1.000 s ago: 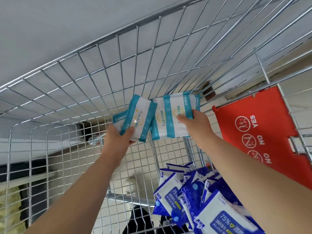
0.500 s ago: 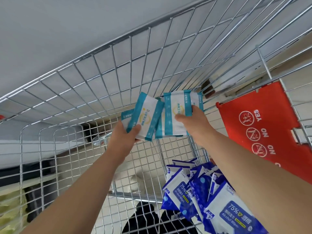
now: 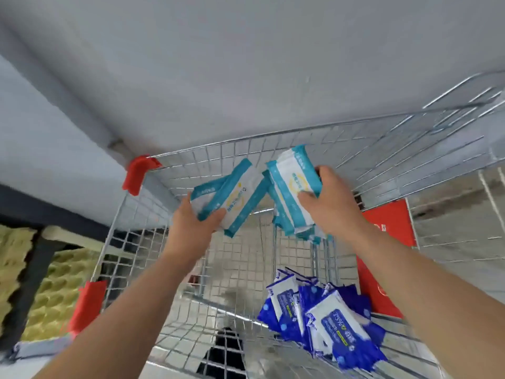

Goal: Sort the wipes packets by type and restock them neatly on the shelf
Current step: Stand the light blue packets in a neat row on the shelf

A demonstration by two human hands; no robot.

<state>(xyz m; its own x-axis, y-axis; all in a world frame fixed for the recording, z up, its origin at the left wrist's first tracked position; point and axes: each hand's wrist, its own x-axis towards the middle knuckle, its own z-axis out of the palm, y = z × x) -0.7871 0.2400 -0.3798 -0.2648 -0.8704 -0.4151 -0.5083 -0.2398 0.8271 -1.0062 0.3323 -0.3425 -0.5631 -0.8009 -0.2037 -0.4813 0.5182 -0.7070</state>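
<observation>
My left hand (image 3: pixel 195 221) grips a small stack of teal-and-white wipes packets (image 3: pixel 235 198), held up over the wire cart (image 3: pixel 218 154). Beside it, my right hand (image 3: pixel 329 199) holds another stack of the same teal-and-white packets (image 3: pixel 291 187), tilted, with some of them fanning out below. The two stacks sit close together, nearly touching. A pile of dark blue alcohol wipes packets (image 3: pixel 325 321) lies in the cart's bottom right corner, under my right forearm.
The cart's far rim has red plastic corner guards (image 3: pixel 138 173). A red child-seat flap (image 3: pixel 385 236) hangs at the cart's right end. A grey wall fills the upper view. Yellow-green textured material (image 3: pixel 52 294) and a dark shelf frame lie at left.
The view has swung so the cart's far rim and the wall now show. Both hands still hold their stacks, now tilted more steeply and lower relative to the cart rim.
</observation>
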